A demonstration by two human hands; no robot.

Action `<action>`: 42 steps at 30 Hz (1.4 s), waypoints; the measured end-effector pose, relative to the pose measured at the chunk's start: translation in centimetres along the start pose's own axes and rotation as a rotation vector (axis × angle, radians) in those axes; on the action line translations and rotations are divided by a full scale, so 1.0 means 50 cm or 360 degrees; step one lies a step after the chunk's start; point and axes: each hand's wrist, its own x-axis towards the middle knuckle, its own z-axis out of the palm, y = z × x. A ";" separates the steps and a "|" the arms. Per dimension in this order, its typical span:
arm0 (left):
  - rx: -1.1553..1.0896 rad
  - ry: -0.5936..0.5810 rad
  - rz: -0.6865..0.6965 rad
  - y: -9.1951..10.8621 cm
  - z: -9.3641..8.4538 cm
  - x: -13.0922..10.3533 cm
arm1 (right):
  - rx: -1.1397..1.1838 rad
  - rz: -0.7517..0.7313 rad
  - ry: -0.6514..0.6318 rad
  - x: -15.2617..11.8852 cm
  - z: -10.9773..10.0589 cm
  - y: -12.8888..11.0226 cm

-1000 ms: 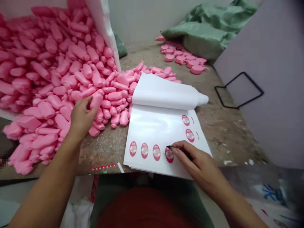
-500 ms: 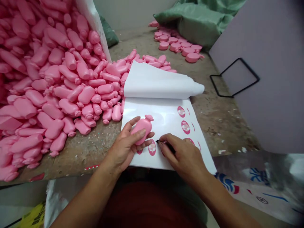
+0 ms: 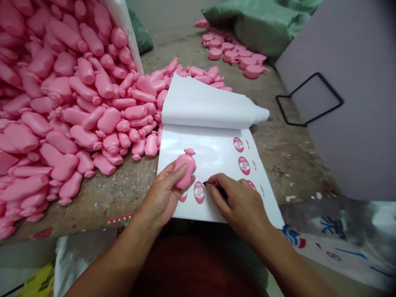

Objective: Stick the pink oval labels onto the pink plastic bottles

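My left hand (image 3: 163, 189) pinches a glossy pink plastic bottle shape (image 3: 185, 167) between thumb and fingers, its narrow neck pointing away from me, above a white sheet of stickers (image 3: 201, 142). My right hand (image 3: 236, 198) pinches a small dark pointed tool (image 3: 205, 184) (mostly hidden by my fingers), its tip just beside an oval pink-and-white sticker (image 3: 199, 192) near the sheet's closest edge. Blank white paper (image 3: 207, 103) curls over the sheet's far part. To the left, a large heap of similar pink pieces (image 3: 77, 107) spills across the worn brown tabletop (image 3: 108, 192).
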 end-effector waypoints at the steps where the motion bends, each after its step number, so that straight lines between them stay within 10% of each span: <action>1: -0.0001 0.0002 -0.0002 -0.001 0.000 0.000 | 0.0011 0.0034 -0.0012 0.001 0.000 0.001; 35: -0.0054 0.0072 0.0067 -0.008 -0.004 0.004 | -0.0187 0.0101 0.0058 0.002 0.000 -0.008; 42: 0.0030 0.0052 0.0150 -0.011 -0.008 0.008 | 0.0784 0.0491 -0.0184 0.002 -0.045 -0.019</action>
